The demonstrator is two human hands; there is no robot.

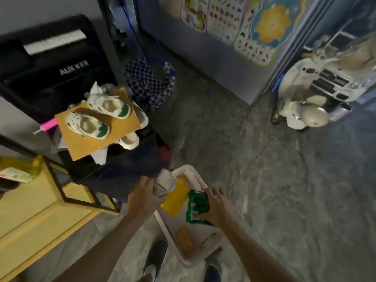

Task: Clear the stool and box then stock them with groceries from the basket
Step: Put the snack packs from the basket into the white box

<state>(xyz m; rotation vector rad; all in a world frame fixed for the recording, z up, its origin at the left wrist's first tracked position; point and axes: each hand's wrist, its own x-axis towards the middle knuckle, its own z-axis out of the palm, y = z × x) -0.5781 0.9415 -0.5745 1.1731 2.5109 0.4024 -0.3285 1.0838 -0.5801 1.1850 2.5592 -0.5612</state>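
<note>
Both forearms are being extended forward and down from the near edge of the scene into a white basket [188,169] that is standing on the floor. The left hand [142,194] is being held at the basket's far left corner, its fingers curled around a pale packet [165,181], which is being gripped from the left side and is tilted up over the rim. The right hand [215,206] is being held over the basket's right side, with the fingers spread along the far right edge of a green packet [197,207] and the thumb pressed at its near edge, so that the packet is being grasped between them. The green packet is crinkled and glossy, with pale printed panels that are too blurred to be read. Between the two hands a flat yellow packet [176,197] is lying in the basket, with the pale packet overlapping its far left corner. An orange item [184,239] is lying nearer in the basket. To the far left, a cardboard sheet [114,131] is being carried on a dark stand, with small white-and-green shoes [89,125] resting on it.
</note>
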